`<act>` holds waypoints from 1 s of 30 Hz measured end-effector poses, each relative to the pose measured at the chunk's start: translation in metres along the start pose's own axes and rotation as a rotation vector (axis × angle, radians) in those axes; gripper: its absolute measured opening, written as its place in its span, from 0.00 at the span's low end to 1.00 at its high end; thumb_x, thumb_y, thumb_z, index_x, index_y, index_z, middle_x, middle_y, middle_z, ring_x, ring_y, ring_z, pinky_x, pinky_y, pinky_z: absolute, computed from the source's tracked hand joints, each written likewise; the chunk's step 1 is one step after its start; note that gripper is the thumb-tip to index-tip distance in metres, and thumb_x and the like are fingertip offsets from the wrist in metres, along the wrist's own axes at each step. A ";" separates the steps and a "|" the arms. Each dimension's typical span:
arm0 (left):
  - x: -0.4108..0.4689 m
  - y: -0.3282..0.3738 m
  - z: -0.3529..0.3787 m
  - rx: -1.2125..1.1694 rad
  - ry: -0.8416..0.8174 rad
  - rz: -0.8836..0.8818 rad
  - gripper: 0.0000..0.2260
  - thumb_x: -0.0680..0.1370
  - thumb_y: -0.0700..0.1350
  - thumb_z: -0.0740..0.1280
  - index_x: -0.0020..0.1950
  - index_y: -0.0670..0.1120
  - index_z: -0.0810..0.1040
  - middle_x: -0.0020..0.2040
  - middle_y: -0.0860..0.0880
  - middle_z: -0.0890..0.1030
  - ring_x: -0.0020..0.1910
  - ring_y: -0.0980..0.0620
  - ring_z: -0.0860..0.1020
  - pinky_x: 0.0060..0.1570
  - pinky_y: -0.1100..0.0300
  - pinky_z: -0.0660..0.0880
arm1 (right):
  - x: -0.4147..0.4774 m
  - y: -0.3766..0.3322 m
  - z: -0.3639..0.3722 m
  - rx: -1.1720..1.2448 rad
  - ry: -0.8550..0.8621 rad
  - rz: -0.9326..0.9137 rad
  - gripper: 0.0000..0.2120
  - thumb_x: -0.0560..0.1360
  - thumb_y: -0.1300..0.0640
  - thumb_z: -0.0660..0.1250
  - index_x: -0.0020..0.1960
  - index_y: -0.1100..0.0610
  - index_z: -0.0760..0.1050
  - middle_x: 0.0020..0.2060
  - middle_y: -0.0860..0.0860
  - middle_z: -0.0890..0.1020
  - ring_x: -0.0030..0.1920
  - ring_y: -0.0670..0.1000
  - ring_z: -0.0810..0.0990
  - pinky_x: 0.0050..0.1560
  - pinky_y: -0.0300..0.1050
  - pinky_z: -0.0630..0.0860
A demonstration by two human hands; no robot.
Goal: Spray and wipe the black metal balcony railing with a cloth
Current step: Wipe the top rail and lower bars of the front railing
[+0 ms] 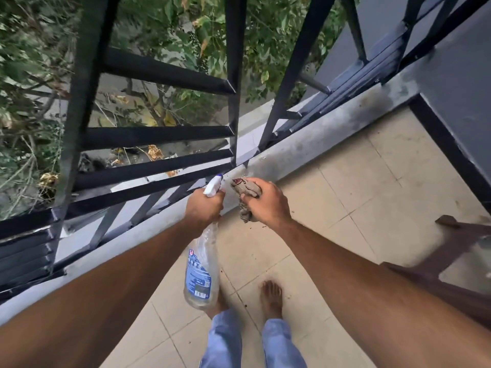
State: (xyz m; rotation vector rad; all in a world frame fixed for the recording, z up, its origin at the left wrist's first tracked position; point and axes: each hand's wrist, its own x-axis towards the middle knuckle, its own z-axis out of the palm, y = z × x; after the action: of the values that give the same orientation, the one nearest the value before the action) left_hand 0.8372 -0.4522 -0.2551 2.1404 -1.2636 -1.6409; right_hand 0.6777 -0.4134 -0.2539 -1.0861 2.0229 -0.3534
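Observation:
The black metal railing (159,136) runs from lower left to upper right, with thick horizontal bars between upright posts. My left hand (203,208) grips the neck of a clear spray bottle (202,272) with a blue label; its white nozzle points at the lowest bars. My right hand (265,201) holds a crumpled grey-brown cloth (245,191) just right of the nozzle, close to the railing's base but not touching a bar.
A grey concrete curb (305,147) carries the railing above a beige tiled floor (358,181). A dark wooden stool (451,256) stands at the right. My bare feet (271,298) are below. A dark grey wall (465,83) closes the right. Trees lie beyond the bars.

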 end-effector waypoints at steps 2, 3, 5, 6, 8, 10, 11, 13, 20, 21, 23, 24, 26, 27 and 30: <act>0.000 -0.001 0.002 0.011 -0.034 -0.006 0.12 0.82 0.49 0.68 0.41 0.43 0.79 0.38 0.45 0.83 0.27 0.47 0.78 0.29 0.61 0.74 | 0.000 0.005 -0.001 0.002 0.012 0.023 0.20 0.74 0.49 0.71 0.65 0.41 0.78 0.55 0.50 0.81 0.58 0.56 0.79 0.59 0.46 0.76; -0.001 -0.001 0.002 0.012 -0.046 -0.002 0.11 0.82 0.49 0.68 0.44 0.43 0.80 0.41 0.45 0.84 0.28 0.48 0.79 0.29 0.61 0.75 | 0.000 0.007 -0.001 0.010 0.015 0.037 0.20 0.74 0.49 0.71 0.65 0.41 0.78 0.56 0.50 0.81 0.58 0.56 0.79 0.59 0.47 0.76; -0.008 -0.002 -0.002 0.003 -0.039 0.022 0.10 0.82 0.49 0.69 0.49 0.43 0.80 0.44 0.43 0.85 0.31 0.46 0.80 0.33 0.57 0.79 | -0.003 0.008 -0.001 0.010 0.014 0.052 0.20 0.73 0.48 0.71 0.64 0.41 0.78 0.55 0.50 0.81 0.58 0.56 0.80 0.59 0.48 0.76; -0.012 -0.002 -0.006 0.013 -0.021 0.049 0.10 0.82 0.49 0.69 0.50 0.42 0.80 0.45 0.41 0.85 0.33 0.44 0.81 0.36 0.54 0.81 | -0.004 0.008 -0.001 0.014 0.022 0.053 0.19 0.73 0.48 0.72 0.63 0.41 0.78 0.54 0.50 0.82 0.57 0.56 0.80 0.59 0.48 0.77; -0.026 -0.002 -0.019 0.040 0.027 0.117 0.10 0.82 0.50 0.69 0.48 0.44 0.79 0.45 0.40 0.85 0.35 0.40 0.84 0.42 0.48 0.83 | -0.008 0.004 0.001 0.040 0.024 0.063 0.17 0.73 0.50 0.72 0.62 0.43 0.79 0.55 0.50 0.83 0.57 0.56 0.80 0.58 0.48 0.77; -0.043 -0.005 -0.038 0.052 0.079 0.186 0.10 0.82 0.51 0.69 0.44 0.48 0.76 0.41 0.44 0.83 0.36 0.39 0.84 0.44 0.44 0.84 | -0.015 -0.010 0.004 0.077 0.007 0.061 0.15 0.74 0.51 0.73 0.61 0.45 0.80 0.55 0.49 0.84 0.55 0.55 0.80 0.57 0.46 0.77; -0.052 -0.009 -0.046 0.071 0.104 0.216 0.11 0.81 0.53 0.69 0.44 0.49 0.74 0.39 0.47 0.82 0.36 0.40 0.84 0.44 0.42 0.83 | -0.019 -0.017 0.009 0.090 -0.013 0.062 0.15 0.74 0.51 0.73 0.61 0.44 0.80 0.54 0.48 0.84 0.54 0.54 0.80 0.56 0.46 0.77; -0.071 -0.019 -0.067 0.106 0.143 0.273 0.14 0.79 0.59 0.67 0.44 0.50 0.73 0.37 0.49 0.81 0.35 0.41 0.83 0.42 0.41 0.82 | -0.030 -0.034 0.018 0.138 -0.066 0.039 0.16 0.71 0.48 0.73 0.59 0.40 0.79 0.52 0.46 0.85 0.52 0.53 0.82 0.55 0.50 0.80; -0.139 -0.053 -0.163 0.003 0.418 0.344 0.10 0.75 0.63 0.64 0.44 0.58 0.74 0.33 0.51 0.79 0.32 0.41 0.81 0.39 0.40 0.81 | -0.075 -0.123 0.060 0.205 -0.134 -0.324 0.22 0.74 0.52 0.74 0.67 0.46 0.77 0.59 0.49 0.79 0.59 0.52 0.80 0.62 0.50 0.76; -0.147 -0.054 -0.172 -0.015 0.442 0.344 0.10 0.75 0.62 0.65 0.44 0.57 0.75 0.33 0.50 0.80 0.32 0.41 0.81 0.38 0.44 0.81 | -0.080 -0.136 0.066 0.228 -0.138 -0.373 0.22 0.75 0.55 0.73 0.69 0.49 0.76 0.59 0.50 0.78 0.59 0.51 0.80 0.62 0.47 0.76; -0.162 -0.055 -0.188 -0.055 0.486 0.322 0.10 0.77 0.55 0.68 0.43 0.50 0.76 0.32 0.46 0.80 0.32 0.41 0.80 0.31 0.58 0.78 | -0.095 -0.165 0.078 0.230 -0.159 -0.486 0.21 0.77 0.57 0.72 0.69 0.49 0.76 0.59 0.49 0.77 0.55 0.41 0.79 0.57 0.36 0.74; -0.166 -0.056 -0.194 -0.064 0.501 0.315 0.09 0.79 0.50 0.69 0.42 0.47 0.76 0.33 0.44 0.79 0.32 0.41 0.80 0.28 0.65 0.74 | -0.100 -0.176 0.083 0.218 -0.152 -0.528 0.20 0.78 0.57 0.71 0.69 0.49 0.76 0.59 0.49 0.76 0.54 0.39 0.78 0.55 0.33 0.72; -0.171 -0.062 -0.203 -0.087 0.542 0.314 0.08 0.81 0.45 0.69 0.43 0.43 0.77 0.35 0.41 0.80 0.32 0.41 0.80 0.27 0.68 0.72 | -0.109 -0.194 0.097 0.162 -0.109 -0.564 0.19 0.79 0.54 0.70 0.69 0.51 0.76 0.62 0.51 0.75 0.59 0.48 0.78 0.58 0.42 0.73; -0.171 -0.064 -0.206 -0.089 0.559 0.324 0.08 0.81 0.44 0.69 0.44 0.43 0.77 0.36 0.41 0.80 0.32 0.42 0.80 0.27 0.66 0.73 | -0.111 -0.195 0.103 0.106 -0.086 -0.572 0.18 0.79 0.52 0.69 0.69 0.51 0.76 0.63 0.52 0.76 0.60 0.53 0.77 0.60 0.48 0.75; -0.165 -0.074 -0.210 -0.091 0.592 0.344 0.08 0.81 0.45 0.68 0.43 0.45 0.76 0.35 0.43 0.80 0.32 0.42 0.80 0.33 0.55 0.77 | -0.112 -0.188 0.119 -0.069 -0.037 -0.660 0.21 0.78 0.55 0.68 0.70 0.51 0.75 0.65 0.53 0.76 0.61 0.58 0.74 0.63 0.55 0.73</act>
State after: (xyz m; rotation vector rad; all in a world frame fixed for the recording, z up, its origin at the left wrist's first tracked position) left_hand 1.0491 -0.3638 -0.0992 1.9894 -1.2347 -0.8231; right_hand 0.9110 -0.4220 -0.1670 -1.7788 1.6045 -0.5903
